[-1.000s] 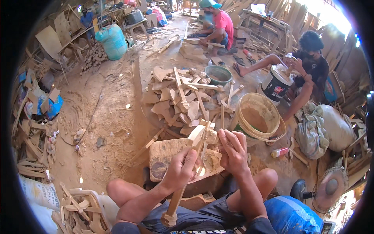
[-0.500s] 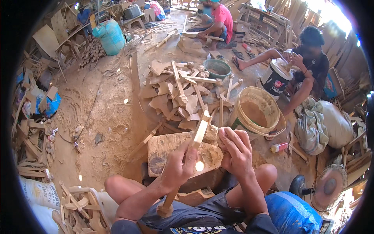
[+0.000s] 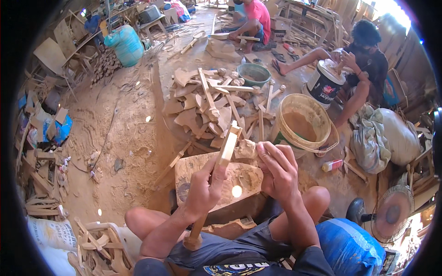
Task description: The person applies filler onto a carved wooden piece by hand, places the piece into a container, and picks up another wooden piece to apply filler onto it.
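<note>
My left hand (image 3: 206,187) is wrapped round a long wooden stick (image 3: 228,148). Its pale squared end points up and away from me, and its rounded knob end hangs over my lap. My right hand (image 3: 279,171) is closed in a pinch, thumb and fingertips together; whatever lies between them is too small to make out. Just left of those fingertips sits a light brown lump (image 3: 245,149), at the far edge of a thick wooden block (image 3: 193,168) in front of me. Whether the fingertips touch the lump I cannot tell.
Beyond the block lies a heap of cut wooden pieces (image 3: 189,118). A dusty bucket (image 3: 284,131) stands right of it, a green basin (image 3: 254,76) behind. One person (image 3: 368,60) works at the right, another (image 3: 258,20) farther back. A fan (image 3: 391,214) stands near right.
My left hand has shifted slightly left and up with the stick, whose upper end now stands a little higher. My right hand stays pinched beside the lump, raised slightly.
</note>
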Motion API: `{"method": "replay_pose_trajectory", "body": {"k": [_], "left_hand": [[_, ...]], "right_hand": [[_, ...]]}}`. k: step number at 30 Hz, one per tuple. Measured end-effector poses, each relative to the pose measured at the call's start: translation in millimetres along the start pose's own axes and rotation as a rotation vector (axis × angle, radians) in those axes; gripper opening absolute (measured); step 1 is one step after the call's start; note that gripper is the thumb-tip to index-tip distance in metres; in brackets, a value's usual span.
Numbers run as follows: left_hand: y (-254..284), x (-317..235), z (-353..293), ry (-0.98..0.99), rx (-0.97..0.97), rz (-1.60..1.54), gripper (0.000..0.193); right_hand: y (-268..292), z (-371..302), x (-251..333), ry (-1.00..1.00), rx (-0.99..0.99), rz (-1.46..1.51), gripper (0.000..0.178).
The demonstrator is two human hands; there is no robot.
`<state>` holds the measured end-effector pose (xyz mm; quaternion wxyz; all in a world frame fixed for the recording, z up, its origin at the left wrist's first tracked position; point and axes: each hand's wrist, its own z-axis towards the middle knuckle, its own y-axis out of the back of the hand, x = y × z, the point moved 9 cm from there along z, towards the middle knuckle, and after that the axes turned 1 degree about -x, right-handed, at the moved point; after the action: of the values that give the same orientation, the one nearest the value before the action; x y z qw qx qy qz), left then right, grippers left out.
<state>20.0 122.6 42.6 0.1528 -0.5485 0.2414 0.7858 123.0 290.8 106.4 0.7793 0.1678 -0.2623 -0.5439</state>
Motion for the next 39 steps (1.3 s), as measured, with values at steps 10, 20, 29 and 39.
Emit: {"method": "replay_pose_trajectory", "body": {"k": [10,20,29,39], "left_hand": [[2.1,-18.5,2.1,-0.125,-0.069,0.163,0.036],[-2.1,8.4,0.1,0.075,0.029,-0.065,0.039],[-5.0,-12.8,0.2,-0.144,-0.001,0.072,0.033],[12.5,-12.9,4.4,-0.187,-0.017,0.167,0.033]], "right_hand": [[-6.0,4.4,18.9,0.039,0.106,-0.062,0.06],[8.6,3.7,0.7,0.033,-0.031,0.016,0.053],[11.5,3.7,10.4,0.048,-0.054,-0.069,0.048],[17.1,5.2,8.4,0.114,-0.068,-0.036,0.045]]}}
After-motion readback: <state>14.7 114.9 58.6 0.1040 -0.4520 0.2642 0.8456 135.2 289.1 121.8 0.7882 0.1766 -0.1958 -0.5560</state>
